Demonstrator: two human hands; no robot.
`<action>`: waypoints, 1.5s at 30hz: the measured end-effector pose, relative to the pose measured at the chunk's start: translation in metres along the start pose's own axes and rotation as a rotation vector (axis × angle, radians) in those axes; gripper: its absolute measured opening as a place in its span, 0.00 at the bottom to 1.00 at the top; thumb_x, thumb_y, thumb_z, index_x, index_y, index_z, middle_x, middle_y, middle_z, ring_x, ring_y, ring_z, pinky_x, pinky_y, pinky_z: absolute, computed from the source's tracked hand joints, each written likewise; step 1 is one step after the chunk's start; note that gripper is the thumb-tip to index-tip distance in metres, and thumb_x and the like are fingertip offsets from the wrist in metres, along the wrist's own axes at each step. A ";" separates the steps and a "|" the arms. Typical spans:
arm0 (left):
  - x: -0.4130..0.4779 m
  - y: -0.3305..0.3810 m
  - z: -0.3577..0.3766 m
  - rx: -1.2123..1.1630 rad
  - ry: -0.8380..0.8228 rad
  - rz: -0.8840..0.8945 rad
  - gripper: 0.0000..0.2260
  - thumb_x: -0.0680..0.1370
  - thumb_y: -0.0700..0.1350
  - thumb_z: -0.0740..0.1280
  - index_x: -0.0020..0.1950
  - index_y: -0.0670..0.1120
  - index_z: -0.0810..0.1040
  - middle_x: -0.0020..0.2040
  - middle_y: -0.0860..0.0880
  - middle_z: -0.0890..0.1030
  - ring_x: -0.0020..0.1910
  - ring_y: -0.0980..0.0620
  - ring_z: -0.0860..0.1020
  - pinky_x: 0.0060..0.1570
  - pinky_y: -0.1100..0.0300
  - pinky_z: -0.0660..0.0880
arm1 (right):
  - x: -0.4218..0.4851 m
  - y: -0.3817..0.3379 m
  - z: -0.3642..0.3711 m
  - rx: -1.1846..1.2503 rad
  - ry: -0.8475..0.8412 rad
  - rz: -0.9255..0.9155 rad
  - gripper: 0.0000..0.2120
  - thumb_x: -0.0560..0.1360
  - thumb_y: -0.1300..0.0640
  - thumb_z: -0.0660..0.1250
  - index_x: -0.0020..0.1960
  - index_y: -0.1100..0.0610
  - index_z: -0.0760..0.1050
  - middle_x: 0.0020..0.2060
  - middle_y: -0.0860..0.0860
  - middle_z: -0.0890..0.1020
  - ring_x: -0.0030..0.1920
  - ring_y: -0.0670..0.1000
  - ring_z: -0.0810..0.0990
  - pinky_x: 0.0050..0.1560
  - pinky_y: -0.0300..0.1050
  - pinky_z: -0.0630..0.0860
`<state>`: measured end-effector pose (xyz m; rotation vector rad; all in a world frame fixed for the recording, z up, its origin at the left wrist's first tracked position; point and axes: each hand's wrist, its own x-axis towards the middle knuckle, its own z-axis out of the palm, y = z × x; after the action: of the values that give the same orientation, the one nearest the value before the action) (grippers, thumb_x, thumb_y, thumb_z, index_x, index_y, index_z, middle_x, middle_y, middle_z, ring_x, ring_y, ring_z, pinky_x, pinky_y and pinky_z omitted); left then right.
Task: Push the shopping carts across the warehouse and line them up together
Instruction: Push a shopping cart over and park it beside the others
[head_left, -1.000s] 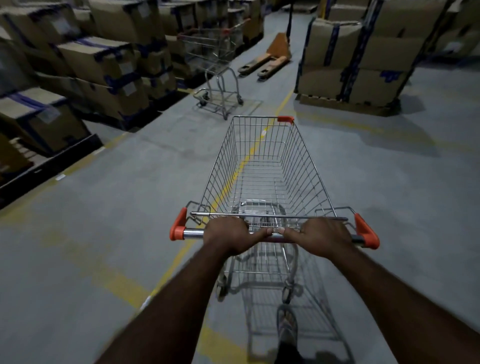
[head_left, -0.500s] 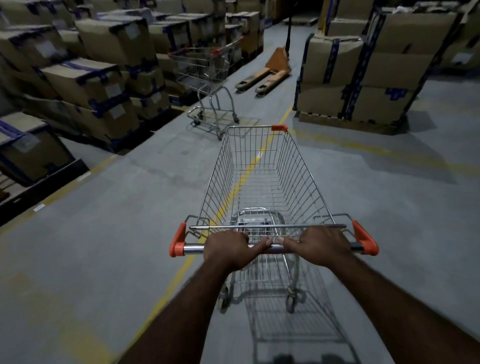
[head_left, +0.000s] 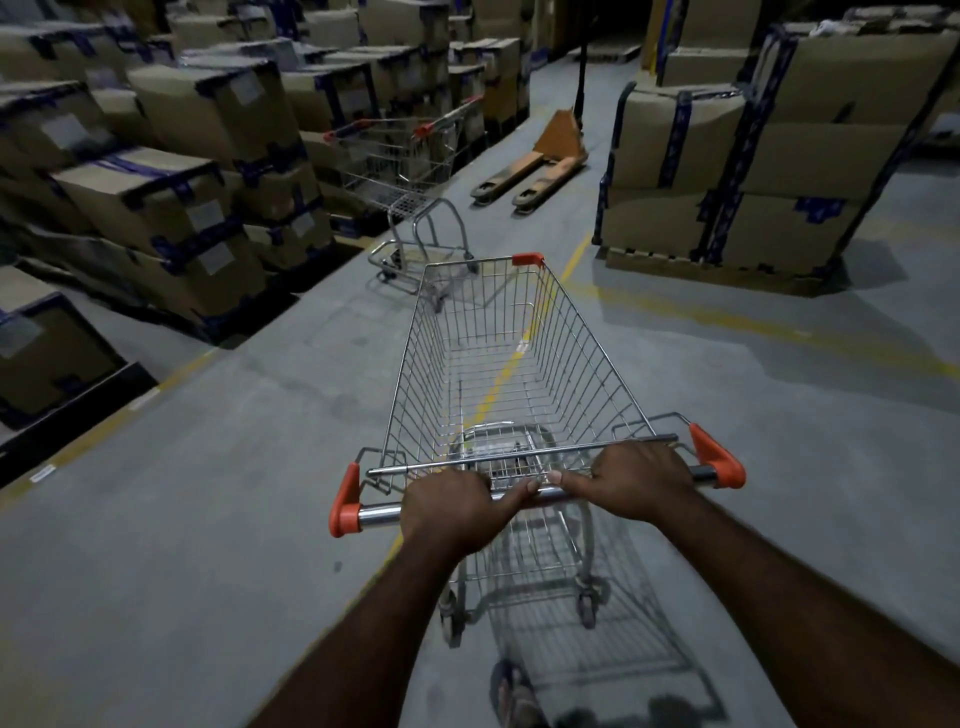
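Note:
An empty wire shopping cart (head_left: 597, 364) with orange corner caps stands right in front of me on the grey floor. My left hand (head_left: 452, 506) and my right hand (head_left: 636, 486) both grip its chrome handle bar (head_left: 376, 516), thumbs almost touching in the middle. A second wire cart (head_left: 402, 166) is parked ahead and to the left, just beyond my cart's front edge, beside the stacked boxes, its handle facing away.
Rows of taped cardboard boxes (head_left: 171, 208) on pallets line the left side. A tall pallet stack of boxes (head_left: 753, 171) stands at the right. An orange pallet jack (head_left: 540, 166) lies in the aisle beyond. Yellow floor lines (head_left: 498, 384) run ahead. My foot (head_left: 511, 691) shows below.
My cart has rolled forward along the aisle and angled slightly left; the parked cart and boxes are now much closer. Both hands keep the same grip on the handle.

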<state>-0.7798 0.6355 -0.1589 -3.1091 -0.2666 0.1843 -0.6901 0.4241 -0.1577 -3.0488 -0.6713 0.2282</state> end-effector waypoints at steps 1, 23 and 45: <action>0.019 -0.003 -0.002 0.002 0.011 -0.006 0.43 0.69 0.81 0.41 0.45 0.49 0.81 0.45 0.48 0.84 0.48 0.44 0.82 0.47 0.54 0.74 | 0.020 0.003 -0.003 0.001 0.011 -0.007 0.43 0.67 0.16 0.46 0.29 0.55 0.74 0.29 0.48 0.78 0.35 0.50 0.79 0.41 0.44 0.72; 0.382 -0.052 -0.043 -0.005 0.049 -0.157 0.42 0.70 0.81 0.41 0.43 0.50 0.81 0.41 0.49 0.83 0.45 0.46 0.82 0.44 0.56 0.74 | 0.425 0.051 -0.052 -0.036 0.054 -0.208 0.46 0.61 0.14 0.38 0.28 0.55 0.70 0.29 0.49 0.73 0.39 0.56 0.80 0.44 0.47 0.73; 0.700 -0.140 -0.076 0.003 0.062 -0.408 0.40 0.73 0.79 0.43 0.48 0.50 0.82 0.45 0.49 0.84 0.48 0.46 0.82 0.46 0.55 0.72 | 0.812 0.025 -0.113 -0.116 0.038 -0.481 0.41 0.69 0.18 0.45 0.28 0.55 0.69 0.28 0.49 0.71 0.44 0.57 0.82 0.42 0.47 0.70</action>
<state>-0.1092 0.8929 -0.1616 -2.9645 -0.8813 0.0794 0.0658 0.7436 -0.1606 -2.8639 -1.4202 0.1238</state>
